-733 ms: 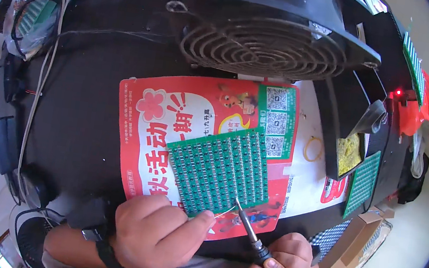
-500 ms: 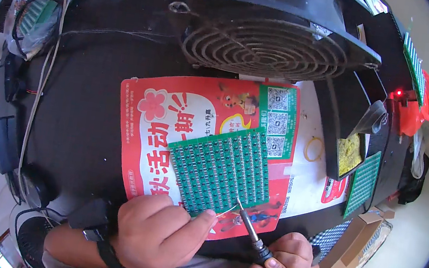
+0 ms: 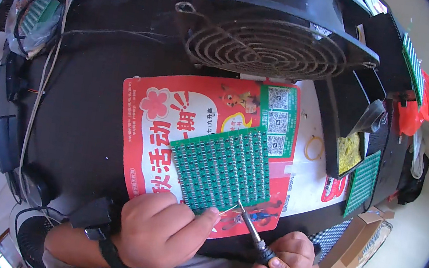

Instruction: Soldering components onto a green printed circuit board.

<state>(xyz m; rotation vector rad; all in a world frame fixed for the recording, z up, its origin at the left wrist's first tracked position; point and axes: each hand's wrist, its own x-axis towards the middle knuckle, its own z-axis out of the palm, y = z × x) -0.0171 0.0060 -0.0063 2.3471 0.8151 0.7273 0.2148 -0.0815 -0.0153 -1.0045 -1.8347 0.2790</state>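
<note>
A green circuit board (image 3: 223, 170) with rows of tiny components lies on a red and white printed sheet (image 3: 142, 108). At the board's near edge, my left hand (image 3: 166, 231) pinches a thin solder wire (image 3: 228, 209) between thumb and forefinger; the wire points toward the lower right of the board. My right hand (image 3: 287, 260) is wrapped round the dark handle of a soldering iron (image 3: 252, 227). The iron's tip meets the near edge of the board close to the wire's end; whether the two touch is too small to tell.
Behind the board stands a black fan (image 3: 269, 46) with a round grille. A black holder with a yellow sponge (image 3: 350, 154) sits to its right, near another green board (image 3: 363, 183). Cables (image 3: 49, 74) run down the left; a cardboard box (image 3: 355, 239) is at the lower right.
The whole view has shifted very slightly. The red light at the far right no longer shows. Both hands keep nearly the same place, still holding the wire and the iron.
</note>
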